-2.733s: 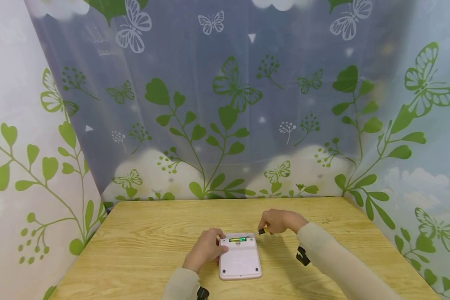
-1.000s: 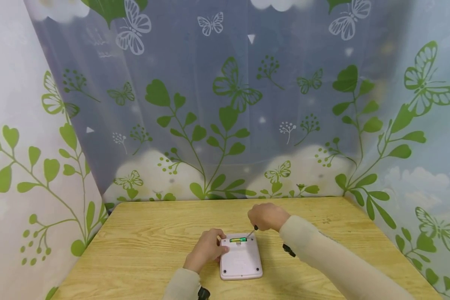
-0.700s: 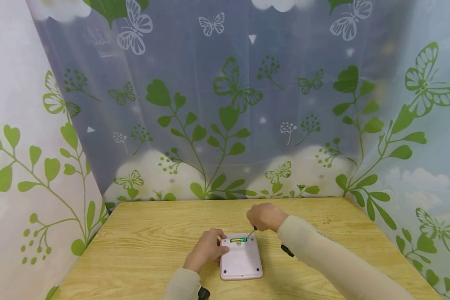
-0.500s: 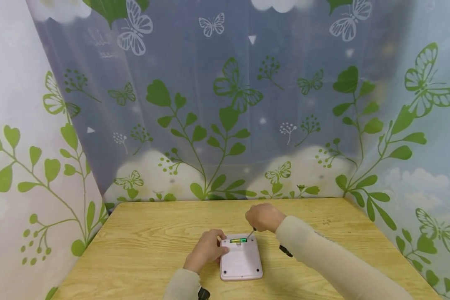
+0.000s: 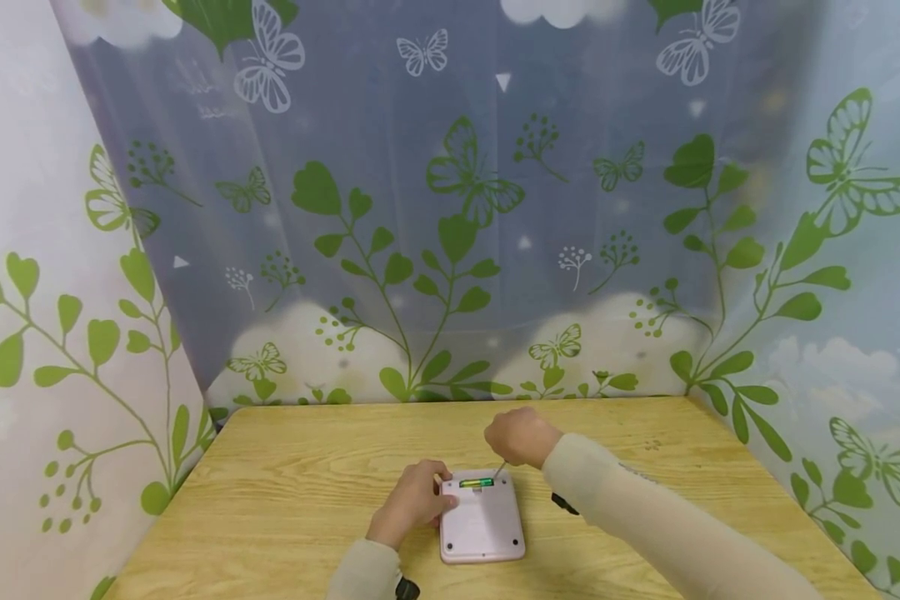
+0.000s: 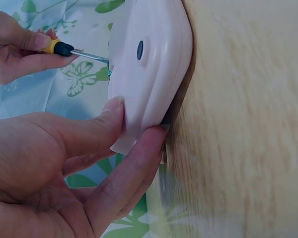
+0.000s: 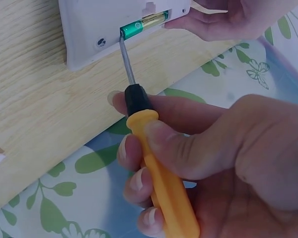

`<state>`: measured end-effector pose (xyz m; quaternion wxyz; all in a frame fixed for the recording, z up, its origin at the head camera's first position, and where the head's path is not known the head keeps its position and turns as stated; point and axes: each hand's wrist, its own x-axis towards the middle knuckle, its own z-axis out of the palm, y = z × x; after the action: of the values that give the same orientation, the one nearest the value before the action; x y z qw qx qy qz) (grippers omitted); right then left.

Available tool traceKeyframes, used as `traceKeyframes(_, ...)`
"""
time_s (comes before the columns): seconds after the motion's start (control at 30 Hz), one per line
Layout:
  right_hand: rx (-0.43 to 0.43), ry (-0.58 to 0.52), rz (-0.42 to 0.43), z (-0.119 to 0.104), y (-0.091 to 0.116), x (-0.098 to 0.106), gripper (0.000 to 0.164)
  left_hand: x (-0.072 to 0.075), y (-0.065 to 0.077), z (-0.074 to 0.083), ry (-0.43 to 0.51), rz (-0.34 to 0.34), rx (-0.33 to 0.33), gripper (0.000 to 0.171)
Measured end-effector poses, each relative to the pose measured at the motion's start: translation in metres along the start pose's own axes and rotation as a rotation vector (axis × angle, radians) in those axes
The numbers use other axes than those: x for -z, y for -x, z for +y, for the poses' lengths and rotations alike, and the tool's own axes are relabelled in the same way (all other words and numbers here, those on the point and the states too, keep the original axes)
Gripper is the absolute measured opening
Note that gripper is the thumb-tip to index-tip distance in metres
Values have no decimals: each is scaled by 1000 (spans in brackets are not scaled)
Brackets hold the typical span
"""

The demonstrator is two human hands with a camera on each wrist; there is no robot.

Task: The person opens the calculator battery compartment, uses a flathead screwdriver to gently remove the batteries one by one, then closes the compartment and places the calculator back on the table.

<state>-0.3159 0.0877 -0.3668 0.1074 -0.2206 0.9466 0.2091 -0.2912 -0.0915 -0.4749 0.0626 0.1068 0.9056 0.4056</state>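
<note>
Screwdriver (image 7: 139, 117), metal-shafted and slim, slants to a cylindrical battery (image 7: 143, 24).

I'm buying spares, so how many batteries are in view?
1. The battery lies in the device, near the far edge, with the tip of the screwdriver at its green end. Any more inside would be hidden.
</note>
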Motion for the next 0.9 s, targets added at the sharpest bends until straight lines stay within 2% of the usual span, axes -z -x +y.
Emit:
traceKeyframes(0.3, 8, 1, 6, -1, -1, 1, 28, -1, -1, -1, -3, -3, 14, 29)
traceKeyframes(0.63, 88, -222, 21, 18, 5, -9, 47, -1, 1, 0, 1, 7, -4, 30)
traceKeyframes(0.9, 142, -308, -8, 32, 0, -23, 51, 0, 2, 2, -6, 6, -3, 31)
